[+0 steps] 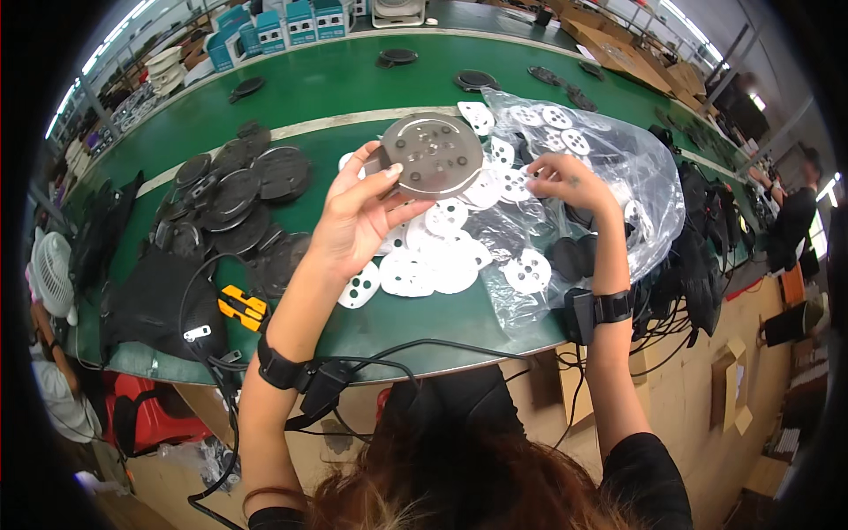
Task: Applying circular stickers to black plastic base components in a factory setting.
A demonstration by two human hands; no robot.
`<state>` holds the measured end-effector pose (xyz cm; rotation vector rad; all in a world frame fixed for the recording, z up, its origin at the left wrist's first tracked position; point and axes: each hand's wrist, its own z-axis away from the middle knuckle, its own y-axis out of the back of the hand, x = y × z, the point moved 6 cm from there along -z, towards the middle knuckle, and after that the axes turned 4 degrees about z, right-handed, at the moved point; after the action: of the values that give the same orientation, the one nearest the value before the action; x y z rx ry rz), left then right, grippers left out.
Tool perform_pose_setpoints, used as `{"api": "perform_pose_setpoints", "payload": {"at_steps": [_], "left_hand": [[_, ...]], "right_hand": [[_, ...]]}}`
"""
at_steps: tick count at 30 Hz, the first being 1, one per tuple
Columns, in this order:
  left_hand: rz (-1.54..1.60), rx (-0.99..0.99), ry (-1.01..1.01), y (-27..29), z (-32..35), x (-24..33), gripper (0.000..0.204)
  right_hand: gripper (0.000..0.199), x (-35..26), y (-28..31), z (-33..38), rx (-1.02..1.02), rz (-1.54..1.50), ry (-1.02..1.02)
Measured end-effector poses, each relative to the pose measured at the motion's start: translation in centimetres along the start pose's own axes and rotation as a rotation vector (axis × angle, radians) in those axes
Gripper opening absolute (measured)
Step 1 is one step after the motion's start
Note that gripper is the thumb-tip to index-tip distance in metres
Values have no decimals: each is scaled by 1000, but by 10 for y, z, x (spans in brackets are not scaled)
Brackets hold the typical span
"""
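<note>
The left hand, raised with wrist bent back, pinches a round grey metal disc with holes by its edge above the green workbench. The right hand, fingers curled, pinches a white round perforated sticker beside the clear plastic bag. Black round plates lie stacked to the left.

A round grey metal disc, pierced with several small holes and carrying a small tab on its left rim, is held up above the green bench, its flat face tilted toward the camera. White round perforated sheets are spread in an overlapping heap on the bench near its front edge, and one white sheet is pinched just right of the disc.
</note>
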<state>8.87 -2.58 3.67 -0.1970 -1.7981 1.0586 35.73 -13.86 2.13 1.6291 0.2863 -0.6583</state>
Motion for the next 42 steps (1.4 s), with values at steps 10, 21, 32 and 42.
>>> {"api": "perform_pose_setpoints", "payload": {"at_steps": [10, 21, 32, 42], "left_hand": [[7, 49, 84, -4, 2, -8, 37], [-559, -5, 98, -8, 5, -16, 23], [-586, 36, 4, -10, 7, -18, 25], [-810, 105, -99, -10, 10, -15, 17]], "right_hand": [[50, -8, -6, -4, 143, 156, 97], [36, -106, -2, 16, 195, -798, 198], [25, -135, -9, 28, 585, -171, 406], [17, -153, -31, 34, 514, -69, 491]]}}
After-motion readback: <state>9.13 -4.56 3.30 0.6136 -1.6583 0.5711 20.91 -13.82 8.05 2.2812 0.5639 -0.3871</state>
